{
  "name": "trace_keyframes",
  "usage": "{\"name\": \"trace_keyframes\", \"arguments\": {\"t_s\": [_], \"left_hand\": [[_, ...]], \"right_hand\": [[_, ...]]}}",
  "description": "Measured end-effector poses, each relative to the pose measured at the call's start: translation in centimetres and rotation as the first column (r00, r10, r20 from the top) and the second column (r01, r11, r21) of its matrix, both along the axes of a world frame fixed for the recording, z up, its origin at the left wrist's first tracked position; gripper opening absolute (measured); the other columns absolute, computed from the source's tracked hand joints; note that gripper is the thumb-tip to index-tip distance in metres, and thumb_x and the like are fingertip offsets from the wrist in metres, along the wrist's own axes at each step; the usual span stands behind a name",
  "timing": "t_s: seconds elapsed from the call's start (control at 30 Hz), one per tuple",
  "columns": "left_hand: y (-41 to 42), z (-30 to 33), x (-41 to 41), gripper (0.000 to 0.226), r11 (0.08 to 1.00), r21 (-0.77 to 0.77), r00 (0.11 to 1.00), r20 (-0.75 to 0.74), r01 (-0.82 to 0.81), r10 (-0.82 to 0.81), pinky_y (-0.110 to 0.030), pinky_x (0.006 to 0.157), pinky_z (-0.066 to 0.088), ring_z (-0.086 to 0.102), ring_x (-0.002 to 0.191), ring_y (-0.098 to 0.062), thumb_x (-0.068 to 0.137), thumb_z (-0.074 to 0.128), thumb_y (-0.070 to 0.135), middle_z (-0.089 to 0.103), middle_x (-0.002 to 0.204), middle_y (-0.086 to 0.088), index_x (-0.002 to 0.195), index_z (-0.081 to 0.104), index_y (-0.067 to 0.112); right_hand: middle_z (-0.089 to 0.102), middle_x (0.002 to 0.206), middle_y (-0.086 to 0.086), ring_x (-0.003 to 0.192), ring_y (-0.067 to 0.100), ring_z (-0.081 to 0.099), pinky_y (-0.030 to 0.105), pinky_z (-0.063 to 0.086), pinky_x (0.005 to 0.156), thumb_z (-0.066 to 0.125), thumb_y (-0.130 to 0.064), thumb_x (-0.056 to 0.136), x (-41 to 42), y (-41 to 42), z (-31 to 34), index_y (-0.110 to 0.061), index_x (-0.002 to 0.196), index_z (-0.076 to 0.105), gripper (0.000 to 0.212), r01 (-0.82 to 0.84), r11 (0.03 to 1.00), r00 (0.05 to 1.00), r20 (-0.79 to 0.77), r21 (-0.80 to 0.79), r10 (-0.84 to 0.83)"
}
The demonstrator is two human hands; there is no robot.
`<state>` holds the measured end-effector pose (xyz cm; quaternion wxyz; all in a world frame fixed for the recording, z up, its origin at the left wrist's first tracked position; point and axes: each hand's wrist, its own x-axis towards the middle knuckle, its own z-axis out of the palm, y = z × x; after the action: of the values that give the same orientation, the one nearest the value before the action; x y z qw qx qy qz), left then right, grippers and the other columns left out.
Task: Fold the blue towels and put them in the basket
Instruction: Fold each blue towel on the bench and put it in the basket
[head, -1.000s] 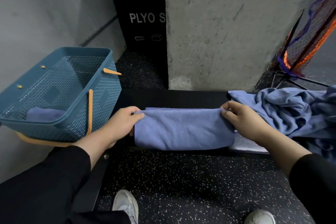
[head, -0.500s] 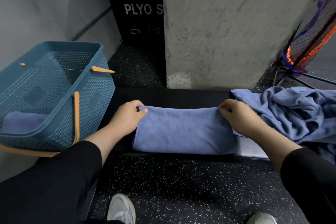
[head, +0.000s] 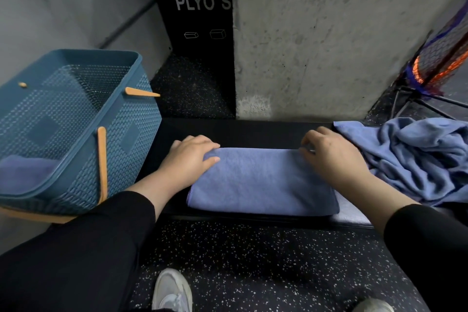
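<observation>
- A folded towel [head: 260,181] lies flat on the black tabletop [head: 253,132] at the centre of the frame, a neat oblong with its long side running left to right.
- The left hand [head: 188,161] rests on the towel's upper-left corner, fingers laid nearly straight over the cloth, pressing it down and not gripping.
- The right hand [head: 331,153] sits at the upper-right corner with fingers curled down onto the edge; whether they pinch the cloth or only touch it, I cannot tell.
- The basket [head: 76,134] stands tilted at the left of the frame, just beside the left forearm, with one folded towel already showing inside (lower left, through the mesh).
- A pile [head: 415,157] of unfolded blue towels lies at the right edge, touching the right wrist.
- Judging from this, the fold is at or near its last crease, and the lift into the basket comes next.
- What could go wrong: lifting by the two top corners alone would likely let the layers fall open, since the cloth is soft and nothing pins the near edge.
- The right sleeve could drag the pile along (it lies very close).
- The tilted basket might tip or slide if the towel is dropped against its near wall.
</observation>
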<state>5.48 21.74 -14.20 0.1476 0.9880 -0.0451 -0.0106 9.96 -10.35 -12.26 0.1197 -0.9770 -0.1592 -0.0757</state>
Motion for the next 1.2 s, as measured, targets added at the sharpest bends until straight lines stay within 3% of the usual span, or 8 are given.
{"name": "trace_keyframes", "arguments": {"t_s": [0.13, 0.3, 0.4, 0.5, 0.7, 0.9, 1.03, 1.2], "left_hand": [[-0.4, 0.2, 0.3, 0.027, 0.997, 0.056, 0.999, 0.003, -0.047, 0.047, -0.035, 0.097, 0.031, 0.05, 0.112, -0.014, 0.101, 0.051, 0.037, 0.058, 0.113, 0.012, 0.126, 0.063, 0.033], [-0.8, 0.9, 0.1, 0.017, 0.988, 0.069, 0.99, 0.016, -0.141, 0.14, -0.035, 0.088, 0.038, 0.057, 0.101, -0.017, 0.099, 0.052, 0.029, 0.061, 0.102, 0.01, 0.109, 0.065, 0.028], [-0.5, 1.6, -0.2, 0.016, 0.968, 0.07, 0.969, -0.034, -0.241, 0.244, -0.032, 0.07, 0.037, 0.057, 0.082, -0.019, 0.094, 0.053, 0.025, 0.063, 0.088, 0.008, 0.106, 0.063, 0.027], [0.3, 2.0, -0.7, 0.02, 0.957, 0.053, 0.951, -0.11, -0.285, 0.29, -0.03, 0.059, 0.04, 0.058, 0.072, -0.017, 0.09, 0.058, 0.029, 0.058, 0.075, 0.009, 0.11, 0.06, 0.031], [1.8, 2.0, -1.3, 0.025, 0.988, 0.055, 0.988, -0.04, -0.147, 0.15, -0.04, 0.084, 0.052, 0.058, 0.099, -0.016, 0.094, 0.062, 0.035, 0.059, 0.106, 0.01, 0.119, 0.063, 0.031], [1.2, 2.1, -1.6, 0.021, 0.996, 0.081, 0.981, -0.194, 0.047, -0.031, -0.042, 0.094, 0.048, 0.057, 0.097, -0.013, 0.092, 0.053, 0.033, 0.06, 0.095, 0.009, 0.098, 0.071, 0.026], [0.2, 2.5, -2.3, 0.039, 0.988, -0.057, 0.939, -0.305, 0.146, -0.156, -0.035, 0.09, 0.053, 0.057, 0.081, 0.0, 0.084, 0.049, 0.054, 0.063, 0.082, 0.016, 0.08, 0.068, 0.021], [0.3, 2.4, -3.1, 0.019, 0.972, -0.087, 0.97, -0.092, 0.218, -0.225, -0.027, 0.09, 0.043, 0.052, 0.098, -0.002, 0.092, 0.068, 0.039, 0.055, 0.105, 0.017, 0.11, 0.073, 0.033]], "right_hand": [[0.068, 0.085, 0.005, 0.083, 0.032, 0.065, 0.035, 0.049, 0.066, 0.052, -0.043, 0.093, -1.7, 1.4, 0.6, -0.023, 0.088, 0.064, 0.024, -0.039, 0.993, 0.967, -0.256, -0.108, 0.01], [0.068, 0.099, 0.008, 0.095, 0.03, 0.063, 0.033, 0.044, 0.068, 0.047, -0.045, 0.098, -2.5, 2.4, 1.2, -0.023, 0.106, 0.067, 0.031, -0.07, 0.979, 0.954, -0.3, -0.191, 0.01], [0.063, 0.127, 0.011, 0.117, 0.029, 0.058, 0.039, 0.047, 0.093, 0.043, -0.041, 0.1, -2.2, 2.8, 1.2, -0.02, 0.121, 0.06, 0.035, -0.099, 0.969, 0.958, -0.287, -0.224, 0.032], [0.035, 0.157, -0.001, 0.145, 0.014, 0.032, 0.053, 0.016, 0.118, 0.046, -0.044, 0.1, -2.6, 3.0, 0.9, -0.023, 0.144, 0.043, 0.049, -0.191, 0.95, 0.935, -0.341, -0.245, 0.1], [0.058, 0.105, -0.005, 0.094, 0.023, 0.063, 0.039, 0.053, 0.07, 0.053, -0.042, 0.095, -4.4, 4.8, 0.4, -0.026, 0.109, 0.063, 0.023, -0.197, 0.98, 0.97, -0.15, -0.039, 0.189], [0.057, 0.123, -0.004, 0.113, 0.022, 0.058, 0.04, 0.046, 0.096, 0.044, -0.041, 0.099, -4.5, 5.0, -1.6, -0.026, 0.118, 0.065, 0.031, -0.238, 0.964, 0.962, -0.162, -0.122, 0.218], [0.024, 0.162, -0.004, 0.15, 0.022, 0.02, 0.05, 0.022, 0.118, 0.042, -0.033, 0.104, -3.4, 3.4, -2.1, -0.028, 0.144, 0.046, 0.041, -0.186, 0.978, 0.949, -0.273, -0.09, 0.155], [0.057, 0.12, -0.005, 0.102, 0.024, 0.059, 0.041, 0.048, 0.085, 0.054, -0.031, 0.094, -3.8, 2.6, -1.4, -0.029, 0.108, 0.065, 0.018, -0.311, 0.948, 0.948, -0.055, 0.068, 0.314]]}}
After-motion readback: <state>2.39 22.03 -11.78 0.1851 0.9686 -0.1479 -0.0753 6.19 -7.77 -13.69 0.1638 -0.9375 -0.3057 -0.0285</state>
